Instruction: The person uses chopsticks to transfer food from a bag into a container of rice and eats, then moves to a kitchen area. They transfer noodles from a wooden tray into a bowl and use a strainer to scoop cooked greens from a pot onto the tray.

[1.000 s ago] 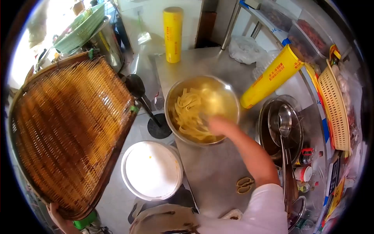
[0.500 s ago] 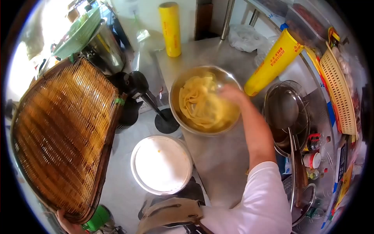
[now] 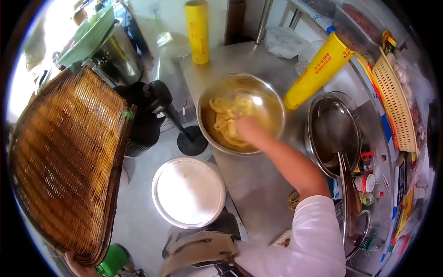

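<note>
A steel mixing bowl on the metal table contains a tangle of wide, pale-yellow strips that look like flat noodles or bean curd skin. My right hand reaches down into the bowl among the strips; it is blurred and its fingers are hidden. At the lower left, my left hand grips the bottom edge of a large woven bamboo tray. The tray is tilted up on its side, and only part of that hand shows.
A round white lid lies left of the metal table. Yellow film rolls stand upright and lean near the bowl. Strainers rest in a pot at right. A black upright device stands between tray and bowl.
My right hand has moved left and down within the bowl, and the lifted strips have dropped into a lower heap. My left hand stays on the bamboo tray. The camera view shifts slightly.
</note>
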Motion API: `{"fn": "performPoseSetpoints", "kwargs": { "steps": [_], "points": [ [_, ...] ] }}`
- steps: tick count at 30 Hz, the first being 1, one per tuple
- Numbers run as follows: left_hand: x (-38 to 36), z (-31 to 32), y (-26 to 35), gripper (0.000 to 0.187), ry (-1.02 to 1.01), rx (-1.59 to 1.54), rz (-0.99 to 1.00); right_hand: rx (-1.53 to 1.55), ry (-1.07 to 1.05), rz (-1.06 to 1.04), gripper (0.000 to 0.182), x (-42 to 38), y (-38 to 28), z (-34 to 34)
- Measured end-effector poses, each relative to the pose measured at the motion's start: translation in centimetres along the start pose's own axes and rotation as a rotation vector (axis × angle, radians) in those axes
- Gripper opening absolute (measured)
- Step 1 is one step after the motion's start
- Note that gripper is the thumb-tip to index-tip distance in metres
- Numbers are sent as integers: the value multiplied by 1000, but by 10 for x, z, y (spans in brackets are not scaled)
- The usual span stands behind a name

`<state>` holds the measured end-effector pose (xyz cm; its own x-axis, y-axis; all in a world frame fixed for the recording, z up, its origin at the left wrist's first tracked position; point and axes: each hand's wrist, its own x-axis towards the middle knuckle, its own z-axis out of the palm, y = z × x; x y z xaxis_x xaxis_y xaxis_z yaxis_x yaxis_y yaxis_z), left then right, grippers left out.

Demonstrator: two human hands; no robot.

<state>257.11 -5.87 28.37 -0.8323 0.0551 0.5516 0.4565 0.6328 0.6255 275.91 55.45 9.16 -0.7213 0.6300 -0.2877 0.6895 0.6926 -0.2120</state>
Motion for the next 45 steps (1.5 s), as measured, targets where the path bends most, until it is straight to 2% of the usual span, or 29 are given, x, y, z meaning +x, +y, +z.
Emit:
{"fn": "performPoseSetpoints", "kwargs": {
  "steps": [1,4,6,9,10,11,14,17,19,20,22,23,24,26,27,29,33,35,37,38,40,42,43,45],
  "points": [
    [1,0,-1,15,-3,-1,6,-92,18,16,24,12,25,8],
    [-4,-3,-6,15,8,17,-12,-136,13,13,20,-2,76,-33],
    [-6,-9,-8,16,24,33,-52,-269,-162,-9,28,-7,118,-39],
    [-9,-14,-10,17,43,36,-90,-254,-374,-64,20,-23,105,-28],
    [-10,-16,-10,18,50,37,-102,-197,-291,-292,24,-27,90,-22],
    [-11,-17,-10,18,55,35,-114,-243,-312,-223,27,-27,71,-16],
    [-11,-19,-8,20,67,14,-143,-138,15,-209,29,1,46,10],
    [-14,-16,2,21,95,-52,-184,-168,27,-55,30,29,67,5],
    [-18,-17,16,22,136,-142,-271,-81,-153,10,31,39,102,3],
    [-18,-22,14,24,190,-190,-386,-53,-256,56,32,39,118,1],
    [-18,-31,8,28,310,-298,-617,-153,-316,-127,32,20,124,10],
    [-14,-46,-19,25,378,-339,-762,-149,-310,-84,32,-1,109,4],
    [-21,-53,-32,23,298,-155,-534,-147,-299,-40,32,-15,96,0],
    [-35,-59,-47,19,121,203,-67,-17,-175,-125,32,-9,85,27],
    [-36,-59,-44,18,131,182,-123,24,-119,-187,30,-13,61,16],
    [-33,-56,-32,16,146,139,-227,22,-56,-38,29,9,39,21],
    [-28,-57,-35,16,195,117,-315,160,198,144,24,41,76,34],
    [-31,-59,-35,16,218,13,-349,-17,-23,87,22,50,119,26],
    [-27,-50,-8,17,386,-284,-625,-233,-205,77,23,10,92,-22],
    [-26,-44,10,17,469,-436,-758,-263,-242,17,23,2,86,-22],
    [-31,-41,25,19,488,-396,-705,-321,-322,-96,24,-13,78,-16],
    [-38,-51,7,16,467,-411,-639,-233,-280,-160,25,-3,62,2],
    [-49,-70,-32,13,304,-283,-403,-190,-212,-136,25,8,51,6],
    [-45,-61,-16,15,250,-65,-390,-46,-53,-44,24,21,28,9]
  ]
}}
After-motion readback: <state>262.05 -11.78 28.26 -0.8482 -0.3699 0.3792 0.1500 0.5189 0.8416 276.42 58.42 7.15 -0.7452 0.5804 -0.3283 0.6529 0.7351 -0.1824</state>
